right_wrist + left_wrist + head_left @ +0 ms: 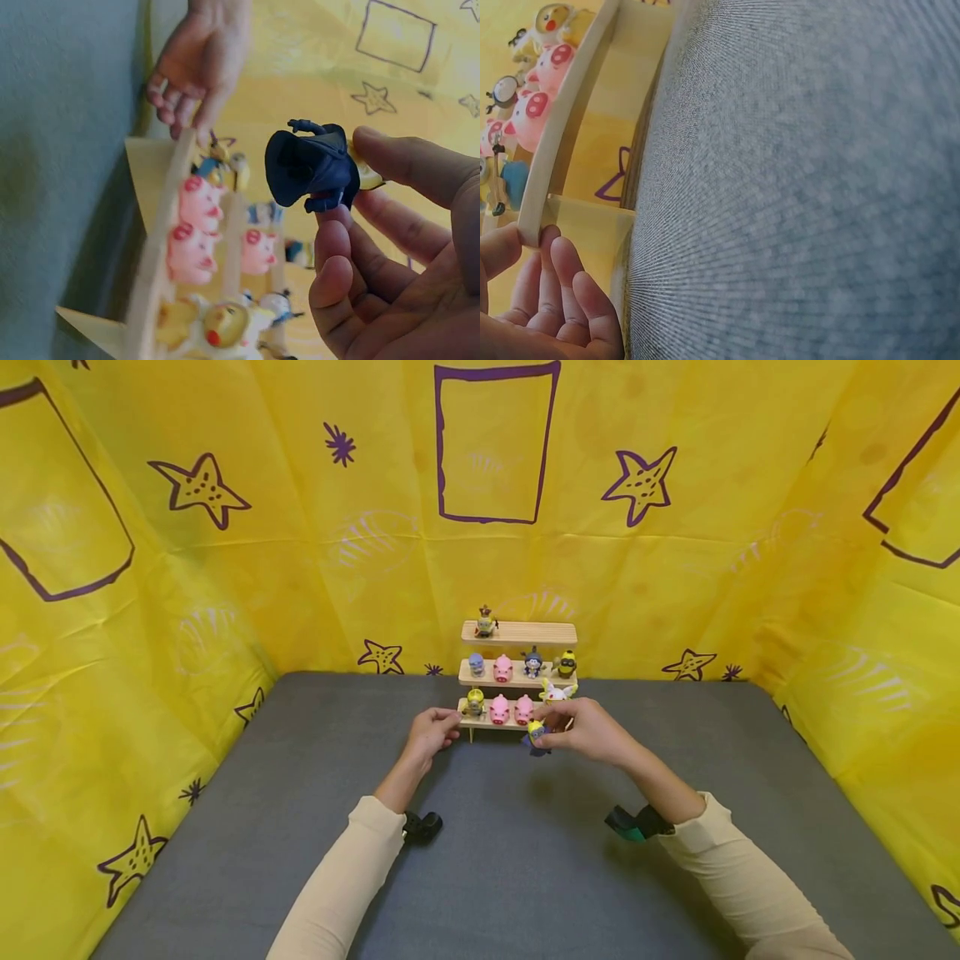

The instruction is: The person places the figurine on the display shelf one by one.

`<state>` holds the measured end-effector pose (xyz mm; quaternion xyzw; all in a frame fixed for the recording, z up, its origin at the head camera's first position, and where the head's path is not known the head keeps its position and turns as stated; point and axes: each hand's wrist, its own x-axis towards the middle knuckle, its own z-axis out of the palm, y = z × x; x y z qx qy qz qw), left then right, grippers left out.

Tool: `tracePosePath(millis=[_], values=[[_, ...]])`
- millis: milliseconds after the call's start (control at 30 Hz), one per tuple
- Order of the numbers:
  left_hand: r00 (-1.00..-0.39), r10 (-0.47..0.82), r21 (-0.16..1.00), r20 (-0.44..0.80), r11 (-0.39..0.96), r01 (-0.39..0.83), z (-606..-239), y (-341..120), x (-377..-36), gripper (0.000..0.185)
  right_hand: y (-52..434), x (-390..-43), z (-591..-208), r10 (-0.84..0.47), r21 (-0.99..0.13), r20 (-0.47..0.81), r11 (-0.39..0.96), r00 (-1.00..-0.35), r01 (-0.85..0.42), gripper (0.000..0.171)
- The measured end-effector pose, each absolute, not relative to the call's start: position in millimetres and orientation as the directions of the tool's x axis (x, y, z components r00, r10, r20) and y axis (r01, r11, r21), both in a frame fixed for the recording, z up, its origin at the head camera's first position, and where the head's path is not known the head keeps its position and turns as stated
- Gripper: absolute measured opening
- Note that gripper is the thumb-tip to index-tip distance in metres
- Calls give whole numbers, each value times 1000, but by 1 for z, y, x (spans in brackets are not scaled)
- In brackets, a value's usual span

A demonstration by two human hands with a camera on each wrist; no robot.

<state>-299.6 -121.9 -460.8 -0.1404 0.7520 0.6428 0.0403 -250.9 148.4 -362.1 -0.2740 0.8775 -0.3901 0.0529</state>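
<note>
A three-tier wooden display stand holds small toy figurines. At the left end of its lowest tier is my left hand, its thumb and forefinger pinching the board's end. My right hand holds a minion figurine with a yellow head and dark blue dress, just in front of that tier's right part. In the right wrist view the flared hollow base of the dress faces the camera. The lowest tier carries a yellow minion, two pink pigs and a white-and-yellow figurine, partly behind my right hand.
On the middle tier stand a bluish figurine, a pink pig, a dark-hatted figurine and a yellow-and-brown minion. A crowned minion is at the top left. Grey cloth covers the table; yellow patterned fabric surrounds it.
</note>
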Motion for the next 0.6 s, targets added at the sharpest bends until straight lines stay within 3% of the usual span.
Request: tracePosePath(millis=[600], values=[[-956,-155,945,-247,179,-274,-458,-123,-301,24,153,-299,-316,-396,-702,228,567,-889,-432,34]])
